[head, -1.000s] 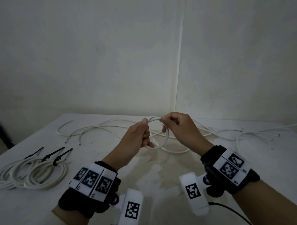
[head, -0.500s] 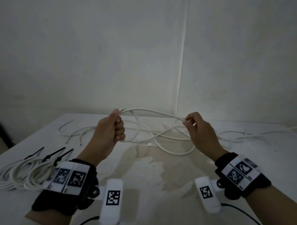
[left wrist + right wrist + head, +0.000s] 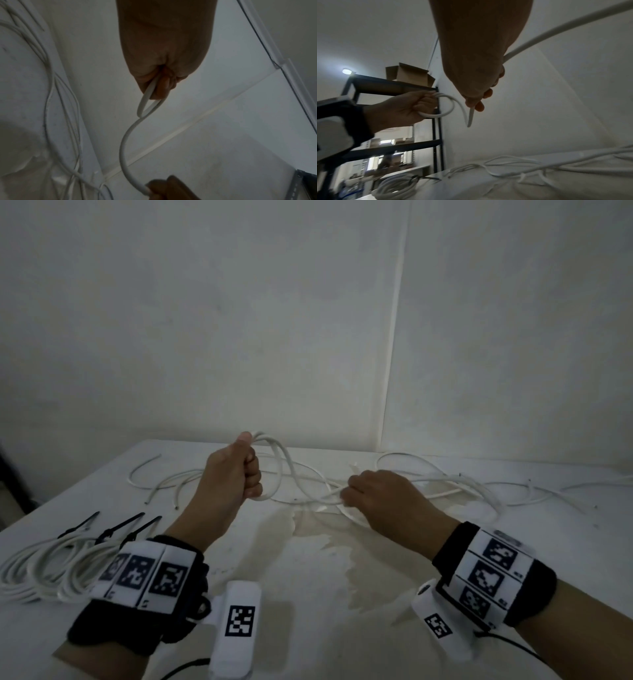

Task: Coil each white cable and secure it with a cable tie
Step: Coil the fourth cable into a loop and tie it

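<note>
My left hand [image 3: 239, 470] is raised above the table and grips a small coil of white cable [image 3: 279, 463], a loop or two hanging from the fist. The left wrist view shows that cable [image 3: 126, 143] leaving my left hand [image 3: 159, 83] and running to my right hand's fingers [image 3: 164, 186]. My right hand [image 3: 373, 494] is lower, near the tabletop, and pinches the same cable [image 3: 470, 117] further along. In the right wrist view the cable passes through my right hand [image 3: 479, 100] and out behind the palm. Several loose white cables [image 3: 462, 484] trail across the back of the table.
At the left edge of the white table [image 3: 308, 594] lie coiled white cables [image 3: 44, 566], bound with black cable ties [image 3: 113, 529]. A pale wall stands close behind the table. The right wrist view shows a dark shelf rack [image 3: 392, 89] with a cardboard box [image 3: 409, 75] to the left.
My right hand has dropped from chest height to the tabletop and slid along the cable. My left hand stays raised with the coil, which now hangs in clearer loops.
</note>
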`<action>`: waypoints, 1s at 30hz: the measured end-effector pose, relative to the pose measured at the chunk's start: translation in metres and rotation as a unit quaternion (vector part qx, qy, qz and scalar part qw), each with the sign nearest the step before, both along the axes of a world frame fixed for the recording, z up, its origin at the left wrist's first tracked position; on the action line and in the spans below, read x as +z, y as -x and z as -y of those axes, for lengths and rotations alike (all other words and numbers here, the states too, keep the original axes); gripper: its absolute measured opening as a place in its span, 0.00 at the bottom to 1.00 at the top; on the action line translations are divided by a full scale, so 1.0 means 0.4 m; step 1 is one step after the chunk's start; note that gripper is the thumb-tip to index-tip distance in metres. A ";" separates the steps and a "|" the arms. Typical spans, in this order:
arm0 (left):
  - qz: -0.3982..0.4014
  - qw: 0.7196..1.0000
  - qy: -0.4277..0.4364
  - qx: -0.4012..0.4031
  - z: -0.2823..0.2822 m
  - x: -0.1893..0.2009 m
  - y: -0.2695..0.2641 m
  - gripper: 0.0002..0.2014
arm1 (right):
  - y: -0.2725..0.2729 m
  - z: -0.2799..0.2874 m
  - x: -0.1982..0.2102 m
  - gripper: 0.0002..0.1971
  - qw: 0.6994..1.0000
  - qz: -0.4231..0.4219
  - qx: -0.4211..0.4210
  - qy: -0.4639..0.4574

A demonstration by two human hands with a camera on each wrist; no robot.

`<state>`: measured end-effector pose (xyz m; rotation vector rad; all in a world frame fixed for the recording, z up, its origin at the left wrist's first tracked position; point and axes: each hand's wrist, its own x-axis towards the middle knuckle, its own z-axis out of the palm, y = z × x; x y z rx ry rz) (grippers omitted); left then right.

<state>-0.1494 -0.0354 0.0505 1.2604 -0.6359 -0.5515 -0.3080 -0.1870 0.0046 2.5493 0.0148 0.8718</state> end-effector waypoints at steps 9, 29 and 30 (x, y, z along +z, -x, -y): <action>0.059 0.998 -0.025 -0.005 0.039 -0.018 0.061 0.20 | -0.046 -0.088 0.035 0.15 0.992 0.029 0.118 -0.026; 0.020 0.977 -0.101 -0.189 0.013 -0.028 0.144 0.21 | 0.003 -0.009 0.126 0.25 0.946 0.094 0.065 -0.303; 0.021 0.976 -0.102 -0.193 0.012 -0.030 0.149 0.22 | 0.007 -0.008 0.123 0.24 0.936 0.068 0.033 -0.345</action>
